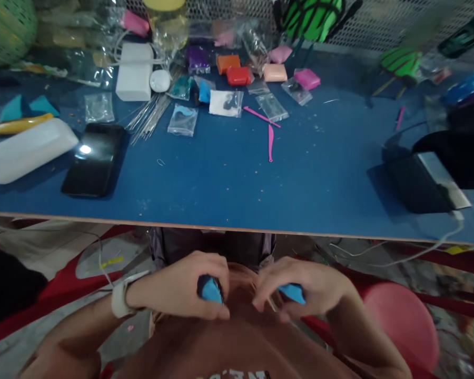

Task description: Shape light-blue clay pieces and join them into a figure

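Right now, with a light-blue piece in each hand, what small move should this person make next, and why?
I'd probably raise the left hand and right hand over the blue tabletop. The left light-blue piece and the right light-blue piece are held before the brown shirt, short of its near edge, so a dropped piece might miss it.

On the counter (205, 184), the phone (95, 160) lies left, the wires (152, 116) behind and right of it, the knife (270, 141) centrally before a sachet (275, 105), the cabled device (418, 181) right, with left hand (193, 287) and right hand (312, 287) in front of the near edge.
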A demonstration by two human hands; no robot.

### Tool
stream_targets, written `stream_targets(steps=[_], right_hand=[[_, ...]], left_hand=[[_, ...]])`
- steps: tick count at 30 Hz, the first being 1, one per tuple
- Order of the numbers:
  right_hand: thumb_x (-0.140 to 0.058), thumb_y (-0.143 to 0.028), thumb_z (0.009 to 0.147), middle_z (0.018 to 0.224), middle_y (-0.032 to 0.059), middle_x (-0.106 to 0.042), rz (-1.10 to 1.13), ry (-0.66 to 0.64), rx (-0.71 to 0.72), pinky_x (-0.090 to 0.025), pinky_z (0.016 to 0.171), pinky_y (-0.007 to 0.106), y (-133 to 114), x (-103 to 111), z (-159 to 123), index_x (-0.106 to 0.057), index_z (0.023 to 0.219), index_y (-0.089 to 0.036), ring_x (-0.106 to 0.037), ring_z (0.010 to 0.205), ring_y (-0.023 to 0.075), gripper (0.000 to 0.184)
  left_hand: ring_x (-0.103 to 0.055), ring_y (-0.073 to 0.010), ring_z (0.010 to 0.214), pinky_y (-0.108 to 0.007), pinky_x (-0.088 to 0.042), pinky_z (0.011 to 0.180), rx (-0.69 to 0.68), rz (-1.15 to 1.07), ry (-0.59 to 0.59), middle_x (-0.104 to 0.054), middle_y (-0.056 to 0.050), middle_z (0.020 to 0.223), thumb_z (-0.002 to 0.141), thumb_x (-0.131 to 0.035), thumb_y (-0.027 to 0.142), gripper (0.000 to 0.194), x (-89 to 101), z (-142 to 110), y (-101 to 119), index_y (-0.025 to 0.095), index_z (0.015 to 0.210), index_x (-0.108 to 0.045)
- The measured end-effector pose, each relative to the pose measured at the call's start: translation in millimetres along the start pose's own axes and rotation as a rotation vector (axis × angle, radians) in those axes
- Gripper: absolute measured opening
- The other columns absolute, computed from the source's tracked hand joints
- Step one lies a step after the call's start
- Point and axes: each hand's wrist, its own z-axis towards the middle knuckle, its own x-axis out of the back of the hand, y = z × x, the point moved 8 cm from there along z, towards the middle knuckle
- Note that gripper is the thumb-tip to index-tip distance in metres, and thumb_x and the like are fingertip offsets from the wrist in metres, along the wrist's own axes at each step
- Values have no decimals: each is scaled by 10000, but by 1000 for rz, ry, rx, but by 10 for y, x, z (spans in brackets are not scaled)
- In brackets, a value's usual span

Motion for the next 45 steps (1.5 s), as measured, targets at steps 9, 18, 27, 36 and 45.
stream_targets(steps=[9,18,27,36,45], right_hand=[[-968,-457,1052,1258,92,-869,-485,570,-37,-652,654,283,-1329,837,449,-853,1337,-276,-746,718,134,357],[-1088,-605,889,1006,-8,-740,-277,691,53,-575,479,283,-1238,1502,1024,-727,1154,-246,-707,598,105,574],[-1055,-771,851,832,-59,-628,-149,897,138,-537,457,251,-1059,2109,985,-664,989,-266,-651,572,89,654],[-1060,-676,839,554,-29,-689,-39,679,-87,-573,433,224,-684,1893,1003,-734,883,-220,-692,493,152,562],[-1032,-611,923,589,-6,-732,69,597,-177,-606,461,204,-583,1747,990,-746,814,-201,-716,503,140,512]], left_hand=[[-715,-210,918,-361,-582,848,-237,64,442,-780,-42,970,1071,-924,494,315,1000,484,1503,250,899,-825],[-609,-149,747,-318,-501,777,-195,-45,481,-579,-18,810,1203,-729,499,525,1633,1386,1658,189,788,-641],[-725,-202,850,-327,-594,826,-69,-131,381,-663,-28,857,1114,-829,651,536,2051,2124,1463,215,887,-616],[-628,-166,805,-296,-525,753,80,-15,367,-716,-55,931,1133,-798,568,438,1883,1552,944,185,920,-804],[-642,-153,819,-285,-572,776,41,-169,260,-730,-47,947,1088,-875,517,333,1801,1316,603,190,1037,-838]])
